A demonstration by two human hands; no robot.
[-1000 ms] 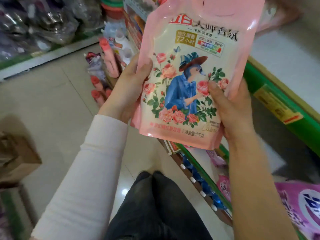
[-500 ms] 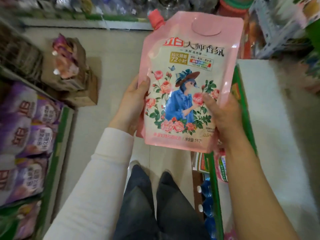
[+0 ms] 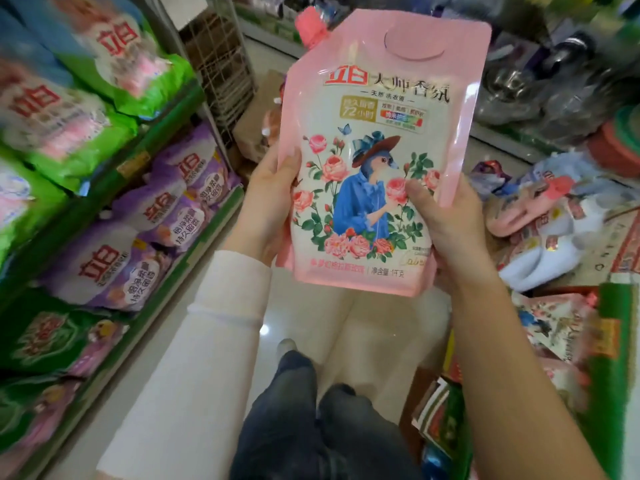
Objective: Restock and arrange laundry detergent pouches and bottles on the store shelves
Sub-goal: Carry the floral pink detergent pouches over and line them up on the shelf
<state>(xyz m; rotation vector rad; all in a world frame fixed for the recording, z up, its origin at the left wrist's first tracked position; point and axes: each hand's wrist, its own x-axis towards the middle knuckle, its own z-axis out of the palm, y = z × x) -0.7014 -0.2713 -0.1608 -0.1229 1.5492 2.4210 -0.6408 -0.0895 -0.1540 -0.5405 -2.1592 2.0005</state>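
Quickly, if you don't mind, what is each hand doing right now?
Left hand: grips the pink pouch at its left edge.
Right hand: grips the same pouch at its right edge.

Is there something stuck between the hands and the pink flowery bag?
No. Both hands hold the pink plastic detergent pouch with roses directly: the left hand grips its left edge, and the right hand grips its lower right side. Nothing visible lies between skin and pouch.
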